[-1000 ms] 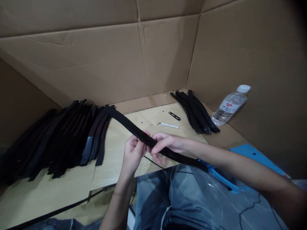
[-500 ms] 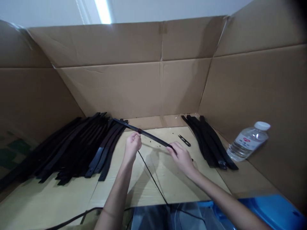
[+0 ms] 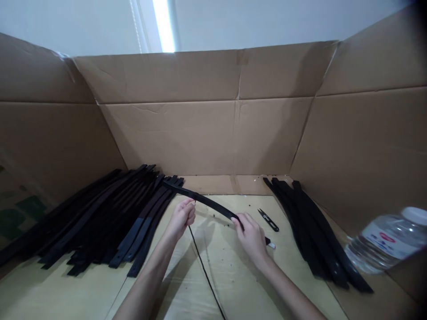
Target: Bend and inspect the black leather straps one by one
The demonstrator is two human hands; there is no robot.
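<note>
Your right hand [image 3: 251, 235] grips a black strip [image 3: 215, 206], slanting away leftward. Your left hand [image 3: 183, 218] pinches a thin black cord [image 3: 204, 266] just under it; tail runs back toward you. Large strip pile [image 3: 110, 218] left, smaller bundle [image 3: 310, 226] right. Black snips [image 3: 268, 220] between right hand and bundle. Clear bottle [image 3: 383, 240], white cap, far right.

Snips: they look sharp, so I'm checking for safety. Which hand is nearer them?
Right. The right hand, gripping a strip, is just left of the snips; the left hand, closed on a cord, is farther left.
</note>
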